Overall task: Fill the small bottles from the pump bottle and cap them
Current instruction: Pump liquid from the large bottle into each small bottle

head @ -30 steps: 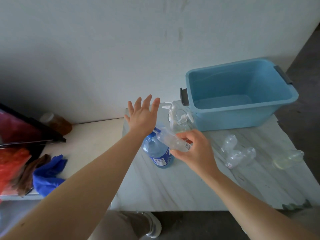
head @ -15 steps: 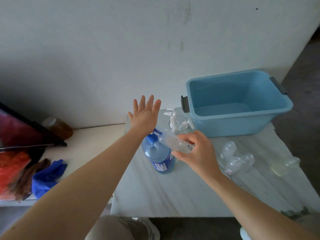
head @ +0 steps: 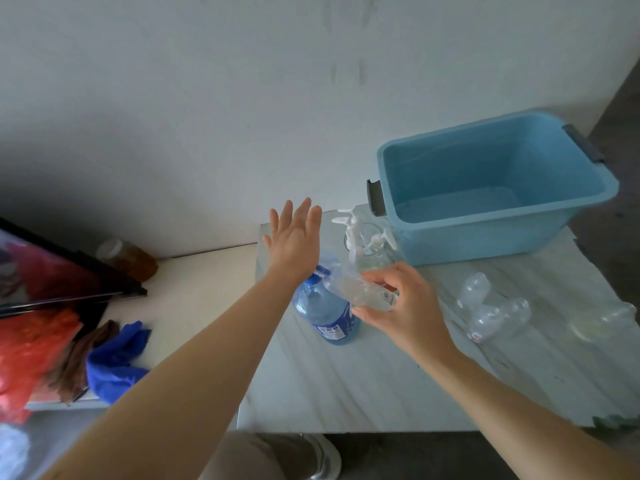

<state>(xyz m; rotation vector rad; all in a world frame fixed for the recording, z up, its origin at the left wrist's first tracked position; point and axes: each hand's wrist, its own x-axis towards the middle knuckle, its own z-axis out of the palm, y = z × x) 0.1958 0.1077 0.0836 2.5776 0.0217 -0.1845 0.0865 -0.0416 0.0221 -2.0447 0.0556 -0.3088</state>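
A blue pump bottle (head: pixel 325 311) stands on the marble table (head: pixel 381 375). My left hand (head: pixel 294 239) is flat with straight fingers over its pump head, which the hand hides. My right hand (head: pixel 401 306) grips a small clear bottle (head: pixel 349 289), tilted with its mouth at the pump's spout. Several empty small bottles (head: pixel 488 306) lie on their sides to the right, and one more small bottle (head: pixel 602 322) lies near the right edge. White pump caps (head: pixel 356 233) stand in a clear glass behind.
A light blue plastic tub (head: pixel 485 237) sits at the back right of the table. To the left, a lower shelf carries a blue cloth (head: pixel 114 362), a brown jar (head: pixel 128 258) and red items. A shoe (head: pixel 322 459) shows below the table's front edge.
The view has shifted slightly. My left hand stays flat over the pump and my right hand keeps the small bottle at the spout.
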